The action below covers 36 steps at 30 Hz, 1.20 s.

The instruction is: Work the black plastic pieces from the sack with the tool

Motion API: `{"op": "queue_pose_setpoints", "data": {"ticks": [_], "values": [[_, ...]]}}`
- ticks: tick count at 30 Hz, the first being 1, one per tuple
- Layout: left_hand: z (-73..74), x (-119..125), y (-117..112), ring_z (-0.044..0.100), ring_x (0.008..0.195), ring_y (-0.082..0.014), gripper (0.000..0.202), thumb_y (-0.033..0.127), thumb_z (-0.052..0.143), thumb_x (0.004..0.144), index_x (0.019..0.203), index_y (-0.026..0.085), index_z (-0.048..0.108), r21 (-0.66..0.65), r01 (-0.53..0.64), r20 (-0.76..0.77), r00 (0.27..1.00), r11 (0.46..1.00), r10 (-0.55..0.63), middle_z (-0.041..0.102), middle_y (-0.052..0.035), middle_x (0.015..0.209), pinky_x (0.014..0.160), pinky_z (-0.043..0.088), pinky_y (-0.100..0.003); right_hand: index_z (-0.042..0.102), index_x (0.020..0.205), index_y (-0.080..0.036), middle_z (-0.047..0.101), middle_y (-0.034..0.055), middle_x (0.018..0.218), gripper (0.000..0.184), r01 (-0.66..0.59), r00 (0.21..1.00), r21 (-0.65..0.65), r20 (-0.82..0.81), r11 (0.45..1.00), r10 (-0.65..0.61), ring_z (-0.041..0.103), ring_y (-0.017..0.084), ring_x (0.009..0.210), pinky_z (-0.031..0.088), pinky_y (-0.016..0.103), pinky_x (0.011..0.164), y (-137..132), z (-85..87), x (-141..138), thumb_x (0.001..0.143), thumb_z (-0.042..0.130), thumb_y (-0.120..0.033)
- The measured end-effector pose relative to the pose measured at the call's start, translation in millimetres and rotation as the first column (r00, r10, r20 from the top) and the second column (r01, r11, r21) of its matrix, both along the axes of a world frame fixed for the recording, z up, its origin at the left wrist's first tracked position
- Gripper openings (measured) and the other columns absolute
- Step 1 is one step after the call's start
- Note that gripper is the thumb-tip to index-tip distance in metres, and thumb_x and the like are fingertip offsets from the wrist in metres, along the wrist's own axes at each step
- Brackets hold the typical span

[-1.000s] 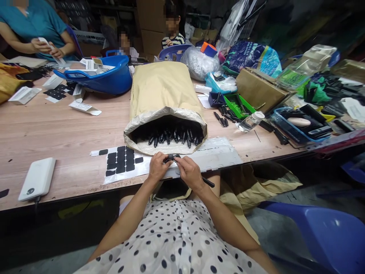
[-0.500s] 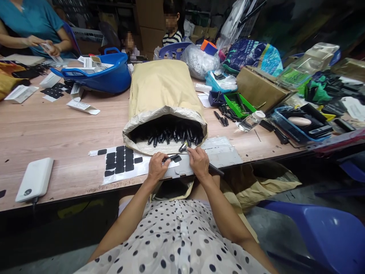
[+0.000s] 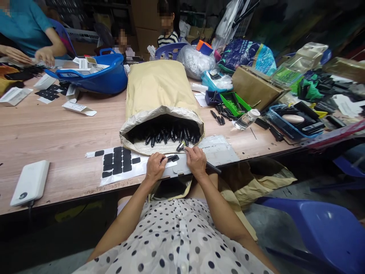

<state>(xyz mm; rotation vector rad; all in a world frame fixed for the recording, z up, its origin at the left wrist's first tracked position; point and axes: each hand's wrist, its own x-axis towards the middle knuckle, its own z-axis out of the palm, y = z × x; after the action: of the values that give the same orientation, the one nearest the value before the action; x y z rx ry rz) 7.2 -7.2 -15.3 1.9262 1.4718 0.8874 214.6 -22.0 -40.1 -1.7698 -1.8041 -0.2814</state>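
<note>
The wearer's two bare hands meet at the near edge of a pale wood-grain table. The left hand has thumb and fingers closed on a slim black part, which lies over a grey flat board. The right hand is wrapped around a small hammer with a silvery metal head, its dark handle jutting out behind the wrist.

For good control, the part should be kept flat and steady, the left fingertips well back from the hammer head, and any tap short and square.

Left of the hands lies a white backing sheet bearing black rounded-square patches. Just beyond, the open mouth of a tan paper sack, filled with black pen-like pieces, crowds the hammer; its lip could catch a swing. Farther left sits a white power bank; farther right, a clear bottle. Farthest back, beyond a blue plastic basin, sits a co-worker in teal.
</note>
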Motion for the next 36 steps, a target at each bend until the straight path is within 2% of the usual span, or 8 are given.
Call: {"op": "queue_pose_setpoints", "data": {"ticks": [2, 4, 8, 12, 15, 18, 24, 36], "values": [[8.6, -1.9, -8.9, 0.059, 0.081, -0.0215, 0.018, 0.031, 0.053, 0.086, 0.077, 0.022, 0.067, -0.026, 0.030, 0.068, 0.997, 0.999, -0.029, 0.066, -0.0040, 0.081, 0.078, 0.048, -0.035, 0.073, 0.109, -0.024, 0.058, 0.0066, 0.085, 0.026, 0.003, 1.000, 0.000, 0.004, 1.000, -0.003, 0.048, 0.022, 0.082, 0.037, 0.032, 0.072, 0.4, -0.2, -0.2, 0.095, 0.052, -0.020], [16.4, -5.0, -25.3, 0.059, 0.077, -0.0200, 0.022, 0.036, 0.052, 0.088, 0.083, 0.022, 0.069, -0.068, 0.151, 0.162, 0.977, 0.986, -0.138, 0.066, -0.0036, 0.081, 0.074, 0.048, -0.033, 0.073, 0.110, -0.025, 0.058, 0.0069, 0.086, 0.027, -0.004, 1.000, -0.012, 0.004, 1.000, 0.004, 0.048, 0.022, 0.082, 0.037, 0.032, 0.072, 0.6, -0.6, 0.0, 0.095, 0.051, -0.020], [13.0, -10.4, -65.2, 0.060, 0.070, -0.0177, 0.028, 0.045, 0.054, 0.088, 0.087, 0.022, 0.069, -0.277, 0.448, 0.274, 0.885, 0.850, -0.377, 0.068, -0.0016, 0.076, 0.068, 0.045, -0.030, 0.072, 0.111, -0.025, 0.058, 0.0072, 0.087, 0.027, -0.007, 1.000, -0.014, 0.004, 1.000, 0.007, 0.049, 0.022, 0.084, 0.037, 0.033, 0.073, 0.5, -1.4, 0.2, 0.095, 0.050, -0.021], [-15.1, -9.4, -84.0, 0.055, 0.054, -0.0146, 0.039, 0.056, 0.048, 0.086, 0.072, 0.021, 0.060, -0.596, 0.368, 0.293, 0.927, 0.714, -0.234, 0.063, 0.0015, 0.058, 0.060, 0.042, -0.028, 0.072, 0.110, -0.025, 0.058, 0.0067, 0.087, 0.027, 0.009, 1.000, -0.001, 0.021, 1.000, -0.009, 0.049, 0.022, 0.084, 0.037, 0.032, 0.072, 0.3, -0.4, -0.8, 0.095, 0.050, -0.020], [-31.0, -6.0, -83.3, 0.050, 0.048, -0.0126, 0.052, 0.069, 0.045, 0.083, 0.063, 0.022, 0.051, -0.685, 0.321, 0.332, 0.937, 0.654, -0.112, 0.061, 0.0009, 0.055, 0.057, 0.041, -0.027, 0.072, 0.110, -0.024, 0.059, 0.0073, 0.087, 0.027, 0.006, 1.000, -0.018, 0.020, 1.000, -0.006, 0.049, 0.023, 0.084, 0.037, 0.033, 0.072, 0.1, 1.4, -1.2, 0.095, 0.050, -0.020], [-32.3, -2.4, -81.5, 0.050, 0.049, -0.0122, 0.058, 0.077, 0.047, 0.079, 0.061, 0.022, 0.050, -0.665, 0.349, 0.386, 0.917, 0.660, -0.097, 0.061, 0.0001, 0.056, 0.056, 0.040, -0.026, 0.072, 0.113, -0.024, 0.059, 0.0082, 0.089, 0.029, 0.005, 1.000, -0.057, 0.006, 0.998, -0.005, 0.049, 0.023, 0.085, 0.037, 0.034, 0.073, -0.1, 2.9, -0.7, 0.096, 0.049, -0.021], [-16.0, -1.3, -86.9, 0.053, 0.055, -0.0130, 0.060, 0.080, 0.048, 0.078, 0.071, 0.022, 0.054, -0.637, 0.424, 0.442, 0.885, 0.644, -0.145, 0.063, -0.0001, 0.063, 0.058, 0.042, -0.027, 0.071, 0.115, -0.025, 0.059, 0.0084, 0.092, 0.028, 0.011, 1.000, -0.082, 0.013, 0.997, -0.010, 0.049, 0.024, 0.087, 0.037, 0.034, 0.074, -0.6, 3.5, 0.3, 0.097, 0.049, -0.023], [0.0, -3.2, -87.8, 0.054, 0.055, -0.0132, 0.058, 0.076, 0.041, 0.085, 0.067, 0.022, 0.053, -0.581, 0.386, 0.387, 0.906, 0.717, -0.173, 0.065, -0.0007, 0.064, 0.060, 0.045, -0.027, 0.071, 0.116, -0.026, 0.058, 0.0089, 0.094, 0.029, 0.015, 1.000, -0.106, -0.007, 0.994, -0.016, 0.048, 0.024, 0.089, 0.038, 0.035, 0.077, -0.8, 4.5, -0.9, 0.097, 0.049, -0.024]]}}
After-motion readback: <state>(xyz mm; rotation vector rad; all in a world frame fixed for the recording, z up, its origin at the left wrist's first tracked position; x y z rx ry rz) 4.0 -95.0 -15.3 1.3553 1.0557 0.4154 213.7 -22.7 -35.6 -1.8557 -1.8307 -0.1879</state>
